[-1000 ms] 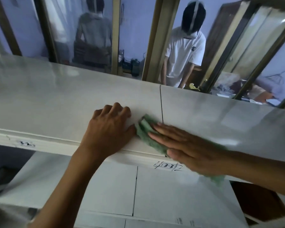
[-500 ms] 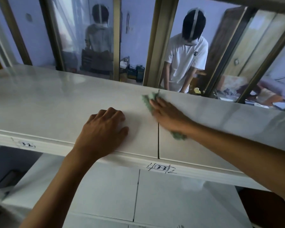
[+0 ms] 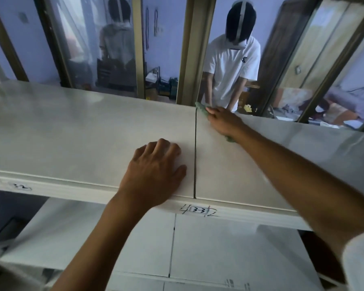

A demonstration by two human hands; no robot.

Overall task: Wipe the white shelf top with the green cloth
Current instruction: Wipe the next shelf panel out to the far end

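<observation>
The white shelf top (image 3: 72, 131) spans the view, split by a dark seam running front to back. My right hand (image 3: 223, 120) lies flat on the green cloth (image 3: 201, 108), pressing it down at the shelf's far edge just right of the seam. Most of the cloth is hidden under the hand; green shows past the fingertips and near the wrist. My left hand (image 3: 156, 175) rests palm down near the front edge, left of the seam, holding nothing.
Window frames and glass (image 3: 189, 49) stand right behind the far edge. A person in a white shirt (image 3: 231, 66) stands beyond the glass. A lower white shelf (image 3: 219, 248) sits under the front edge, which bears a label "3-3" (image 3: 199, 210).
My right hand has slid the cloth from the front edge along the seam to the far edge. My left hand has stayed in place.
</observation>
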